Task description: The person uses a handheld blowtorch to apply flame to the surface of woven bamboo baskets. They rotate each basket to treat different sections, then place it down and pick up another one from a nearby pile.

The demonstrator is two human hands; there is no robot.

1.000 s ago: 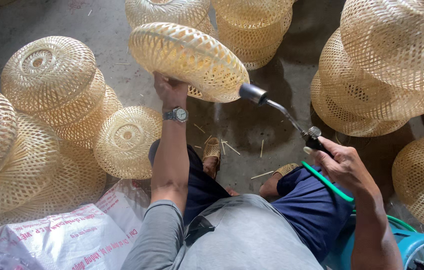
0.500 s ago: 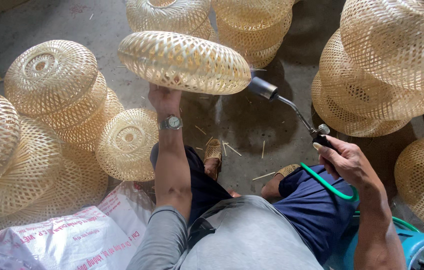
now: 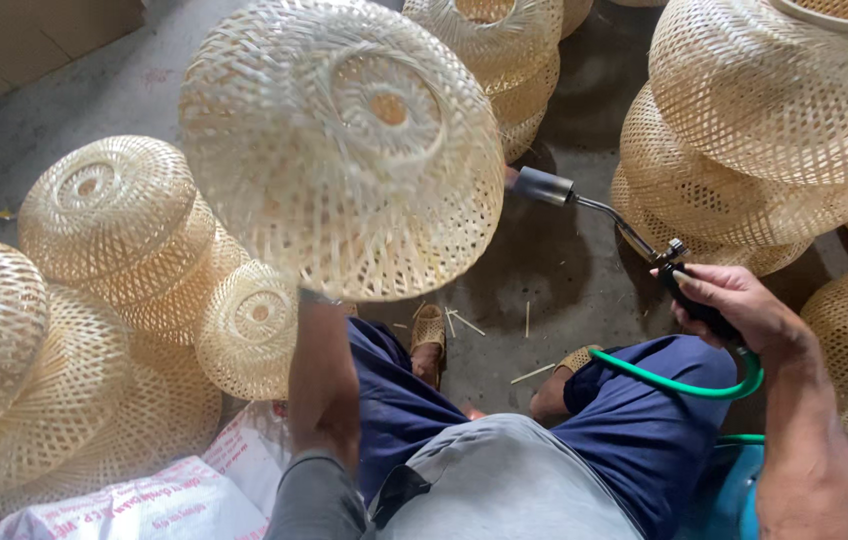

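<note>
Left hand, hidden inside the woven basket (image 3: pixel 344 150), apparently holds it; right hand (image 3: pixel 734 305) grips the torch (image 3: pixel 594 205) beside it. Lingering flame could scorch the weave.

A white printed plastic sack (image 3: pixel 134 500) lies crumpled at lower left.

Grey concrete floor (image 3: pixel 564 270), scuffed and strewn with thin bamboo splinters (image 3: pixel 464 322). Stacks of woven baskets (image 3: pixel 124 230) crowd it at nine and two o'clock. A cardboard box (image 3: pixel 34 30) sits at eleven o'clock.
</note>
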